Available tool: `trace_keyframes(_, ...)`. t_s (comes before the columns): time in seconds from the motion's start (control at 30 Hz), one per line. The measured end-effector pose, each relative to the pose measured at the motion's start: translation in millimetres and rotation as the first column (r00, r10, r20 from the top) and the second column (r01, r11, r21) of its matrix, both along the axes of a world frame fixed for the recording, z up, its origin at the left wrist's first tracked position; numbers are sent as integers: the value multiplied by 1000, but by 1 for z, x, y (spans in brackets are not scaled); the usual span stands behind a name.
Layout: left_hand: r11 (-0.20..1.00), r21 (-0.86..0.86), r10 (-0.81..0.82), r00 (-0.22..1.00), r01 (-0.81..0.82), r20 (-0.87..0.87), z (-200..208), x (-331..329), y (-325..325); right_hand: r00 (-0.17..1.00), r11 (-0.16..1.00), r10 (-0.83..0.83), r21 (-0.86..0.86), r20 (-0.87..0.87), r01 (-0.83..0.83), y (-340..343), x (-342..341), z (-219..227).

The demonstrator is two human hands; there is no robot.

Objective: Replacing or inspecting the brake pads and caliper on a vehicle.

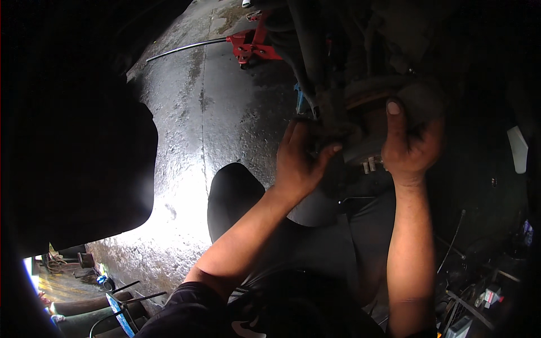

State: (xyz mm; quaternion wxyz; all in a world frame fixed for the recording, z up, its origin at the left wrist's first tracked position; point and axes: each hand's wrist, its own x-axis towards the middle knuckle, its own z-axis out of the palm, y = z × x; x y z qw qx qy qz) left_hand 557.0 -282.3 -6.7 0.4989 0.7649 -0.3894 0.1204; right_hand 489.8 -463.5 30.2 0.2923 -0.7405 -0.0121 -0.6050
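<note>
Under a vehicle, in deep shadow, is a wheel hub with a brake disc [372, 101] whose edge looks rusty. Short wheel studs [369, 164] stick out at its lower side. My right hand [414, 143] grips the disc's right side, thumb up against the near face and fingers curled behind it. Left of the hub, my left hand [298, 160] is wrapped around a dark metal part [332, 130] beside the disc. Its thumb points right and its fingertips are mostly hidden behind. The part's exact kind is lost in the dark.
A red floor jack [253, 48] with a long handle [186, 49] stands on the wet-looking concrete floor [174, 124]. A dark suspension arm [307, 45] hangs above my hands. A large black shape [84, 141] blocks the left. Assorted tools [470, 307] lie at lower right.
</note>
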Motion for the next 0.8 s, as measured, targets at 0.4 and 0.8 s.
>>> trace_keyframes(0.4, 980, 50, -194, 977, 190, 92, -19, 34, 11, 1000, 998, -14, 61, -27, 15, 3, -3, -3)
trace_keyframes(0.8, 944, 121, -328, 923, 308, 202, -27, 47, 16, 998, 998, -42, 36, -38, 43, 1, -2, -4)
